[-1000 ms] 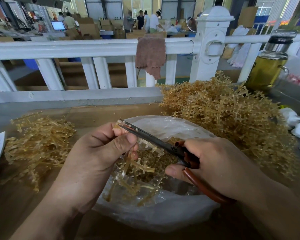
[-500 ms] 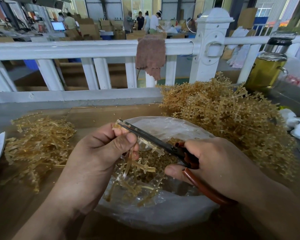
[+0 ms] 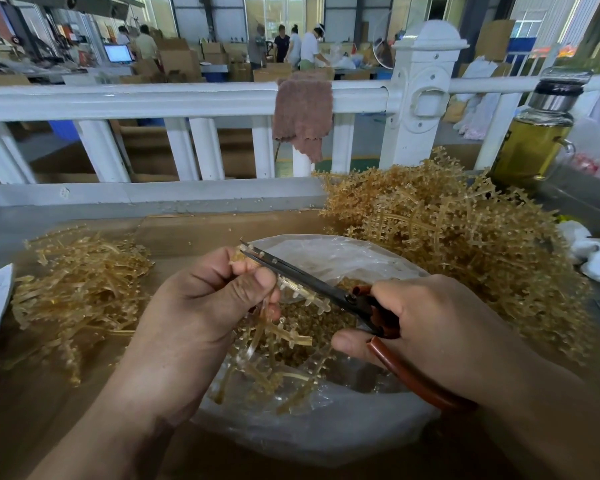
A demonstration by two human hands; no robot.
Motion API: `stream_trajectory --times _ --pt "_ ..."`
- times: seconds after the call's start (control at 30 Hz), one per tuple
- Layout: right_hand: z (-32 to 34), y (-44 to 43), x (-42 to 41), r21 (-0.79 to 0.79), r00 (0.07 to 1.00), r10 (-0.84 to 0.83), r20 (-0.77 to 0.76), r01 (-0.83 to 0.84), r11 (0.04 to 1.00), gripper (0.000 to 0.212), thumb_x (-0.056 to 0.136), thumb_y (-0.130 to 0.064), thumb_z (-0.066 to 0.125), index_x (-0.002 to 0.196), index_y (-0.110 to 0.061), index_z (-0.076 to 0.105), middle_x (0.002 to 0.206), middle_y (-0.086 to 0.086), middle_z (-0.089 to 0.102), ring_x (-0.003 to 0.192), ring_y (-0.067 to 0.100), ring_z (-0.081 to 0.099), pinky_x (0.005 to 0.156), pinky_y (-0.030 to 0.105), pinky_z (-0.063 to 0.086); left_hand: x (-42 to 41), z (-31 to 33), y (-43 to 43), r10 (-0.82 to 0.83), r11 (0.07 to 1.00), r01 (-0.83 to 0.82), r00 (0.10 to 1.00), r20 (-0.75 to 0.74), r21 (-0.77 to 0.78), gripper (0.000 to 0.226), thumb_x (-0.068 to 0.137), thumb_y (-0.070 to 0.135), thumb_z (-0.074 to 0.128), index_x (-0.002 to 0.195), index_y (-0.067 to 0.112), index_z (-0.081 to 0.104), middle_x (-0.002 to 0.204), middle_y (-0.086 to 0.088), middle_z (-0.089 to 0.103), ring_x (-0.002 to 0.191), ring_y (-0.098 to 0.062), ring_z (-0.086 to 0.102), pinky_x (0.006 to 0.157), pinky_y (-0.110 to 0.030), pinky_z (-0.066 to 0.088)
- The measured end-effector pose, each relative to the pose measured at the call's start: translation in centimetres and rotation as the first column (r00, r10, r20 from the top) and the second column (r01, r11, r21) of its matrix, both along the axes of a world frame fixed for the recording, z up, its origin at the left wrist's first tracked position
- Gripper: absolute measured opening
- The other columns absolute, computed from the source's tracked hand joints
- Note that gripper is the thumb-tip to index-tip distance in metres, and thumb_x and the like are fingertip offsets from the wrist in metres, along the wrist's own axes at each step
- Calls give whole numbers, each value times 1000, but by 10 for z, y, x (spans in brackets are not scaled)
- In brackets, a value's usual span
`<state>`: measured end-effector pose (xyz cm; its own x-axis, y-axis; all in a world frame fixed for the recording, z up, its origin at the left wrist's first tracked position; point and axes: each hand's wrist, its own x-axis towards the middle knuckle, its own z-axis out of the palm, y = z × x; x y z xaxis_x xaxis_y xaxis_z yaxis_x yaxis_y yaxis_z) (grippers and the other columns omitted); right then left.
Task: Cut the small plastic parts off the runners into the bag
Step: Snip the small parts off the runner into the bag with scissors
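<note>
Left of frame: stripped runners (image 3: 77,282) heaped on the surface (image 3: 187,233). Centre left: left hand (image 3: 201,317), its grip pinched closed on a runner (image 3: 278,334) held over the bag (image 3: 326,434), position unchanged over the last second. Centre: scissors (image 3: 312,282), blades all but shut along a runner branch, tip barely shifted; small parts (image 3: 312,322) already lie in the bag below. Centre right: right hand (image 3: 440,327), grip curled round the red handles. Right: uncut runners (image 3: 447,237), a large heap. Judged: one cut is closing, and much work remains.

brown cloth (image 3: 302,116) over white railing (image 3: 153,98)
</note>
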<state>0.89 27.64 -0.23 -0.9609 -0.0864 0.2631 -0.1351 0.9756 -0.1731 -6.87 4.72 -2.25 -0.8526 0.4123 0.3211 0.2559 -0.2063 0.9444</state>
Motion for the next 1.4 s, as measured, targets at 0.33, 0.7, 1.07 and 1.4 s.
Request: stream_trajectory --times 0.33,0.7,1.07,1.4 --pt "1 -1 -1 5 1000 -7 9 7 1000 81 56 -102 11 60 -27 41 49 -9 45 42 6 41 44 19 22 -1 -1 0 9 1000 -9 1000 -10 -13 25 82 42 74 77 18 71 76 -7 66 73 -18 62 70 -24 51" --pt "1 1 -2 42 1000 -13 7 12 999 76 61 -100 15 60 -28 40 50 -8 46 45 5 43 44 22 25 -1 -2 0 20 1000 -20 1000 -6 -19 25 82 43 74 76 19 71 76 -6 66 73 -18 62 73 -29 49" --pt "1 0 -4 55 999 -22 48 20 998 71 61 -93 19 62 -26 42 53 -8 47 46 5 43 45 21 26 -1 -1 1 23 999 -22 1000 12 -48 26 82 46 73 75 21 71 76 -6 67 74 -17 64 77 -37 45" --pt "-5 -1 -4 -12 999 -17 34 18 1000 75 62 -98 22 61 -26 44 52 -6 48 44 5 42 45 18 22 3 2 4 108 994 -108 994 17 28 26 89 48 68 81 24 68 79 -11 69 69 -23 65 61 -25 53"
